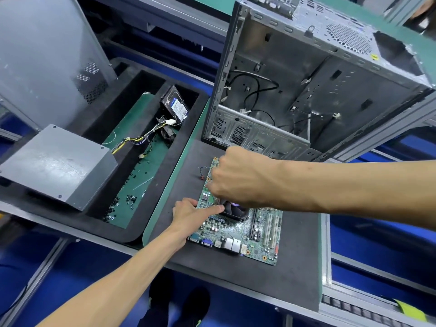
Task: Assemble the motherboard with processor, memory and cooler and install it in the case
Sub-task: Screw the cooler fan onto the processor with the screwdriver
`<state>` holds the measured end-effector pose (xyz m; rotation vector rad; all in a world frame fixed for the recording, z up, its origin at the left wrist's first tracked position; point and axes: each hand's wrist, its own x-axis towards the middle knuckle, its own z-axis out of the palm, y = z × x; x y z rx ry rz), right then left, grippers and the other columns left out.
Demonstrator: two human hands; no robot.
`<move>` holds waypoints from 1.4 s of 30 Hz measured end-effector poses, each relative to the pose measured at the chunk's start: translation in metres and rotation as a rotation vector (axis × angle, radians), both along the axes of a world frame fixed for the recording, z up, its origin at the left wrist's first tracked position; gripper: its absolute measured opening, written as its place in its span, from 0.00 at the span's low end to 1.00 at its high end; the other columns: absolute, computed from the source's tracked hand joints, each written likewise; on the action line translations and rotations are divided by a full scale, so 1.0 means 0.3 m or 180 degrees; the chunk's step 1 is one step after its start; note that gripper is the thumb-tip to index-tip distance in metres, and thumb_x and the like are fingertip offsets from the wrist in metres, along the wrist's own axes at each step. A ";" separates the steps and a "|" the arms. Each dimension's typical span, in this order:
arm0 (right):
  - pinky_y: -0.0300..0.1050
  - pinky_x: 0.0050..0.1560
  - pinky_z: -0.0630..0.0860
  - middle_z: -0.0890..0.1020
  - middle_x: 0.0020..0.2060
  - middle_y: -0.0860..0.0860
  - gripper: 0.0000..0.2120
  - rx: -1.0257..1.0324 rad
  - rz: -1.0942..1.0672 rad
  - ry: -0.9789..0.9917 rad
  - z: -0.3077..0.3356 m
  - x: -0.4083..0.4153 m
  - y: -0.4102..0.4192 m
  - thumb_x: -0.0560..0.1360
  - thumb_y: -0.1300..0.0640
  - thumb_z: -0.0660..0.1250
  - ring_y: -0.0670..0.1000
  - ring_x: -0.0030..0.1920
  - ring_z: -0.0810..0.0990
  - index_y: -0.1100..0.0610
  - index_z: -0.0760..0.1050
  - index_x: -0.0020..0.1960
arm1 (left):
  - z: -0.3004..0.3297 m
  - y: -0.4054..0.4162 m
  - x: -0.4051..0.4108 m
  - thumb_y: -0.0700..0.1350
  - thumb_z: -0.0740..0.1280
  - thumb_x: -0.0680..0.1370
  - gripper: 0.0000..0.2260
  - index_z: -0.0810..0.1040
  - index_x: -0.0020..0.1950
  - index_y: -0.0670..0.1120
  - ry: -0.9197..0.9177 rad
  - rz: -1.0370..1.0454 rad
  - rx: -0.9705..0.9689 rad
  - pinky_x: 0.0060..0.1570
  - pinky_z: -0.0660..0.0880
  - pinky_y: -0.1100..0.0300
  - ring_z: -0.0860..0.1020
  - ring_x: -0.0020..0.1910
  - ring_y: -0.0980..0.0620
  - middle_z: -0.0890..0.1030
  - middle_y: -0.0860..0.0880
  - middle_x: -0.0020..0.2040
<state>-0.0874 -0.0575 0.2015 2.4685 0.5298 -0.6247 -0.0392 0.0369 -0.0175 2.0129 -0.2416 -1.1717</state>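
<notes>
Lying flat on the dark mat of the worktop (299, 267), the motherboard (238, 234) sits directly under both hands. Left hand (191, 214) rests on the board's left edge, fingers fairly straight, index finger stretched out to touch the side of the black cooler (234, 210). Right hand (238, 178) comes in from the right and hovers over the cooler with fingers curled downward; what they pinch is hidden beneath the knuckles, so cannot tell whether it grips anything. Cooler stands on the board, mostly covered by the right hand. White expansion slots and rear ports show on the board's near side, below the right wrist.

Beyond the right hand: the open metal case (306, 90), interior facing the camera, loose black cables inside. Left of the left hand: a black foam tray (151, 185) with small black screws (122, 204) scattered in it. Farther up the tray, a hard drive (175, 105) and a bundle of yellow-black wires (141, 140). A grey power supply box (56, 164) sits well left of both hands.
</notes>
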 end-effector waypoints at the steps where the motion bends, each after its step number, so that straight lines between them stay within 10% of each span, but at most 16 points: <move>1: 0.45 0.34 0.63 0.62 0.28 0.50 0.07 0.0010 -0.0011 0.0041 -0.004 -0.002 0.002 0.76 0.55 0.66 0.57 0.37 0.75 0.53 0.69 0.42 | -0.003 0.000 0.001 0.64 0.80 0.61 0.39 0.71 0.63 0.45 -0.0007 0.0009 0.0000 0.67 0.70 0.48 0.68 0.68 0.46 0.71 0.46 0.64; 12: 0.31 0.17 0.54 0.74 0.24 0.52 0.13 0.2336 -0.5410 0.1180 -0.080 0.034 -0.164 0.80 0.60 0.62 0.45 0.18 0.63 0.60 0.75 0.37 | -0.012 0.000 -0.001 0.67 0.78 0.62 0.42 0.70 0.66 0.44 -0.0145 -0.0078 0.0005 0.66 0.68 0.51 0.64 0.69 0.48 0.67 0.47 0.66; 17: 0.34 0.20 0.60 0.78 0.27 0.52 0.10 0.1937 -0.4738 0.1210 -0.074 0.013 -0.149 0.75 0.60 0.70 0.48 0.23 0.68 0.61 0.80 0.36 | -0.001 -0.002 -0.003 0.67 0.77 0.62 0.41 0.69 0.66 0.45 -0.0167 -0.0140 0.0042 0.65 0.66 0.52 0.62 0.69 0.48 0.66 0.49 0.63; 24: 0.47 0.32 0.71 0.70 0.28 0.51 0.06 -0.0001 -0.0259 0.0454 -0.039 -0.022 -0.065 0.76 0.55 0.65 0.56 0.34 0.76 0.58 0.76 0.44 | 0.008 -0.005 -0.001 0.66 0.77 0.63 0.40 0.68 0.65 0.45 -0.0126 -0.0169 0.0069 0.65 0.66 0.52 0.62 0.69 0.49 0.66 0.48 0.65; 26: 0.45 0.31 0.70 0.68 0.26 0.51 0.09 0.0130 -0.0564 0.0469 -0.055 -0.021 -0.060 0.75 0.55 0.65 0.52 0.26 0.70 0.58 0.73 0.39 | 0.006 -0.006 0.001 0.66 0.77 0.63 0.40 0.68 0.65 0.46 -0.0110 -0.0158 0.0065 0.65 0.66 0.53 0.62 0.69 0.49 0.66 0.49 0.64; 31: 0.34 0.17 0.62 0.75 0.25 0.51 0.15 0.2333 -0.5675 0.1133 -0.106 -0.024 -0.111 0.82 0.58 0.59 0.46 0.19 0.68 0.60 0.75 0.38 | -0.006 -0.007 0.001 0.67 0.77 0.63 0.40 0.68 0.64 0.47 -0.0066 -0.0172 0.0026 0.65 0.66 0.52 0.62 0.68 0.49 0.63 0.51 0.58; 34: 0.33 0.12 0.57 0.72 0.24 0.50 0.15 0.3188 -0.7048 0.1424 -0.121 -0.046 -0.136 0.83 0.57 0.56 0.43 0.16 0.64 0.60 0.72 0.40 | -0.007 -0.006 0.001 0.67 0.77 0.63 0.40 0.67 0.64 0.47 -0.0064 -0.0204 0.0050 0.64 0.66 0.52 0.61 0.68 0.49 0.62 0.51 0.58; 39: 0.32 0.17 0.60 0.75 0.23 0.50 0.10 0.2430 -0.5685 0.1400 -0.097 -0.034 -0.152 0.78 0.60 0.66 0.45 0.19 0.67 0.59 0.75 0.38 | -0.002 -0.007 0.004 0.69 0.77 0.62 0.41 0.67 0.65 0.47 -0.0017 -0.0234 0.0074 0.62 0.65 0.52 0.61 0.66 0.50 0.62 0.51 0.59; 42: 0.40 0.27 0.71 0.83 0.34 0.52 0.10 0.1067 -0.3197 0.0758 -0.064 -0.043 -0.133 0.78 0.54 0.66 0.51 0.29 0.78 0.60 0.80 0.44 | -0.007 -0.007 0.004 0.68 0.77 0.62 0.39 0.66 0.61 0.49 0.0000 -0.0249 0.0062 0.63 0.66 0.51 0.61 0.64 0.51 0.63 0.51 0.59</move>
